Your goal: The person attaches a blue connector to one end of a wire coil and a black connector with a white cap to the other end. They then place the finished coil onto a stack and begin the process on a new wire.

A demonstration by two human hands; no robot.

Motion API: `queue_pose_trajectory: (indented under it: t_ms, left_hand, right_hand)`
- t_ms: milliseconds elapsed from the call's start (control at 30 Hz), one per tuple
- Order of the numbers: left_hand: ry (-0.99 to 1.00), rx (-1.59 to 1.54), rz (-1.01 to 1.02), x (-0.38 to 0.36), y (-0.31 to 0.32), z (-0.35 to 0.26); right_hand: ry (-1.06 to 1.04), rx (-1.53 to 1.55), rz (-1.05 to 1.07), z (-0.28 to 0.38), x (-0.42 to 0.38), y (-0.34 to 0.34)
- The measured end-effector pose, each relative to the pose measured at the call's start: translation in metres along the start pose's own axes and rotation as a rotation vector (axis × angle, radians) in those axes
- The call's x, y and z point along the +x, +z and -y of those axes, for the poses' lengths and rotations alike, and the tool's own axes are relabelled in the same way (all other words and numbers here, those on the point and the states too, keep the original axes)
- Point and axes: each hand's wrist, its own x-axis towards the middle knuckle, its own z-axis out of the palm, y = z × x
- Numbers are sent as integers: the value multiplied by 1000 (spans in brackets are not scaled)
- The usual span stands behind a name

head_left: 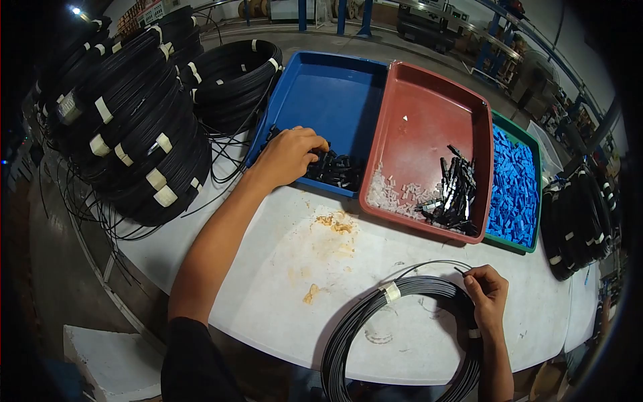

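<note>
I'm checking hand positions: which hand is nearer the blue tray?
Left. The left hand reaches into the blue tray, at the black pieces; the right hand is outside it, by the cable coil, pinching a cable end.

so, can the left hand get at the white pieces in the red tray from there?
Likely yes, with a sideways move: the left hand is at the black parts in the blue tray, the red tray is alongside, and only their adjoining walls seem in the way of the white pieces.

The left hand [293,155] hides some black parts [339,173]; below and left of the right hand [487,295], the bottom edge crops the coil [334,352].
</note>
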Motion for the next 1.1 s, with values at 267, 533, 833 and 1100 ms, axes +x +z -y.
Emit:
queue_pose_trajectory:
  t_ms: [267,533,833,1100]
  left_hand:
    - [-204,-639,-271,-1,1,-45]
    - [-85,-1168,-180,3,37,-162]
    - [-37,-1373,-59,-26,69,-205]
    - [9,-1180,-106,-42,81,-212]
  right_hand:
    - [-122,-137,36,0,18,5]
    - [193,490,205,11,59,5]
    - [-326,86,-133,7,27,14]
    - [-527,-69,-98,9,22,13]
